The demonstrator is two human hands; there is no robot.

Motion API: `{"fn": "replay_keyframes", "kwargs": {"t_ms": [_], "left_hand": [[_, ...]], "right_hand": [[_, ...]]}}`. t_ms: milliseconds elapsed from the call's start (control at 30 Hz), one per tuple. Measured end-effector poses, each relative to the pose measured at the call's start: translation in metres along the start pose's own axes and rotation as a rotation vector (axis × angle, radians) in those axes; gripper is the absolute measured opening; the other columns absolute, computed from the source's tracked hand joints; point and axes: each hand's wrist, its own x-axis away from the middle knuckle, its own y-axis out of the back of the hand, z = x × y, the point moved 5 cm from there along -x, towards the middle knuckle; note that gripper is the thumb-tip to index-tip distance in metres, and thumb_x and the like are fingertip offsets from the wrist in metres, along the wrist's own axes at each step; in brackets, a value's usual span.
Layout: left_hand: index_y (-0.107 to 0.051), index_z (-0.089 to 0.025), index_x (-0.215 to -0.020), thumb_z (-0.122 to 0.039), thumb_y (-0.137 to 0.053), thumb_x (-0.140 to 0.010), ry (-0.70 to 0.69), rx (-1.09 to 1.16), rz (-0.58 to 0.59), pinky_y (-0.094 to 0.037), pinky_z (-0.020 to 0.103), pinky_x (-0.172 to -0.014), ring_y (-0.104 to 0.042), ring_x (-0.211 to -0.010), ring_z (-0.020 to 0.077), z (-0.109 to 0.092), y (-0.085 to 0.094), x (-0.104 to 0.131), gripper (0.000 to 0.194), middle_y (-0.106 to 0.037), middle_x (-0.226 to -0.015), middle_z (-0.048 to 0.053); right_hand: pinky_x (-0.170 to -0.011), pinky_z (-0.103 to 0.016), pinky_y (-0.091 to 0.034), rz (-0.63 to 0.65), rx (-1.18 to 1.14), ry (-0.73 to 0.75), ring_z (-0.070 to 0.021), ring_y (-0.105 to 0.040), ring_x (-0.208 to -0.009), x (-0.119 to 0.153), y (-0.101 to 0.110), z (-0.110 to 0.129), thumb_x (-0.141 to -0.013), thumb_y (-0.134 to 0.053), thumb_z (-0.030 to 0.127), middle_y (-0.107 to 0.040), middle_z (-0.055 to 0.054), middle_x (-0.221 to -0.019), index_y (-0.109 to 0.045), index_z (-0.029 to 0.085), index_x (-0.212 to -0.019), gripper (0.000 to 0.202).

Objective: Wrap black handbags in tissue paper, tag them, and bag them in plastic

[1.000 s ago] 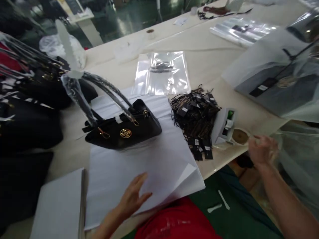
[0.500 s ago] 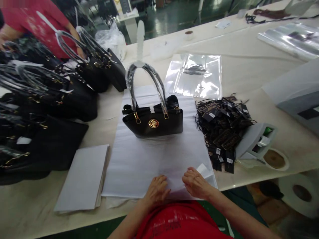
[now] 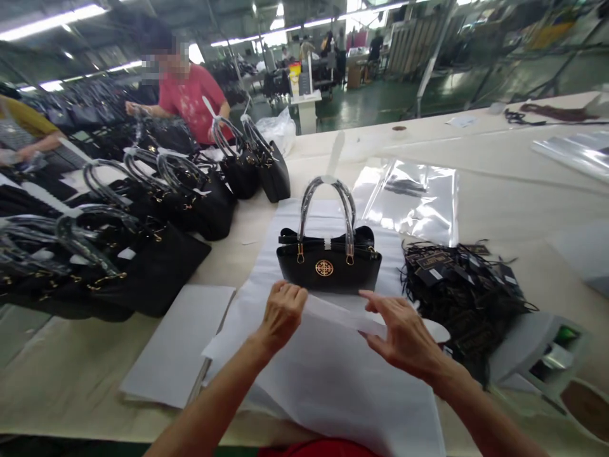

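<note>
A black handbag with a round gold emblem stands upright on a white wrapping sheet. Clear film covers its two raised handles. The sheet's near edge is lifted in a fold in front of the bag. My left hand is closed on that edge, just below the bag's left side. On the right, my right hand has the edge between thumb and fingers, close to the bag's lower right corner. A white strip sticks out beside the right hand; what it belongs to is unclear.
Several black handbags crowd the left. A stack of white sheets lies nearer. Clear plastic bags lie behind; black hang tags are heaped at right beside a white box. A co-worker in red stands across the table.
Both hands have moved from the table's near edge toward the handbag, bringing the sheet's near edge up with them. The camera view has tilted upward.
</note>
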Motion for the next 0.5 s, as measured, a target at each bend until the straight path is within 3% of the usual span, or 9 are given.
{"fn": "replay_keyframes", "kwargs": {"t_ms": [133,233,333,400,500], "left_hand": [[-0.058,-0.017,-0.070,-0.006,-0.039,-0.086,-0.032,-0.088,-0.085,-0.042,0.036,-0.076,-0.053,-0.064,0.0194,0.026,0.015,-0.074,0.027,-0.057,-0.065,0.005],[-0.060,-0.015,-0.077,-0.007,-0.039,-0.087,0.003,-0.124,-0.144,-0.042,0.040,-0.073,-0.056,-0.070,0.0234,0.036,0.017,-0.103,0.024,-0.060,-0.071,0.009],[-0.059,-0.012,-0.094,-0.010,-0.039,-0.089,-0.054,-0.081,-0.220,-0.044,0.039,-0.073,-0.058,-0.081,0.0252,0.026,0.004,-0.099,0.021,-0.063,-0.085,0.012],[-0.057,-0.012,-0.104,-0.010,-0.039,-0.088,-0.174,0.012,-0.210,-0.046,0.037,-0.078,-0.059,-0.090,0.0240,0.012,-0.017,-0.086,0.024,-0.063,-0.094,0.012],[-0.042,-0.006,-0.127,-0.013,-0.044,-0.086,-0.119,0.045,-0.149,-0.042,0.044,-0.094,-0.046,-0.121,0.0305,0.004,-0.056,-0.075,0.042,-0.055,-0.123,0.020]], "right_hand": [[-0.071,-0.030,-0.037,-0.039,0.226,-0.014,-0.0176,-0.059,-0.070,-0.063,0.008,0.006,-0.084,-0.055,0.032,-0.066,-0.004,-0.075,-0.063,0.021,-0.091,0.016],[-0.069,-0.029,-0.035,-0.041,0.334,-0.096,-0.0162,-0.058,-0.068,-0.103,0.013,-0.006,-0.086,-0.055,0.029,-0.066,-0.003,-0.074,-0.064,0.021,-0.079,0.014],[-0.069,-0.029,-0.037,-0.041,0.339,-0.163,-0.0172,-0.059,-0.070,-0.126,0.015,-0.020,-0.081,-0.062,0.030,-0.067,-0.003,-0.080,-0.063,0.021,-0.080,0.009],[-0.067,-0.029,-0.038,-0.058,0.283,-0.195,-0.0174,-0.060,-0.069,-0.133,0.015,-0.029,-0.077,-0.065,0.031,-0.067,-0.002,-0.079,-0.062,0.022,-0.078,0.009],[-0.065,-0.030,-0.043,-0.128,0.125,-0.253,-0.0182,-0.061,-0.068,-0.139,0.018,-0.044,-0.071,-0.067,0.036,-0.066,0.000,-0.077,-0.062,0.024,-0.083,0.018]]}}
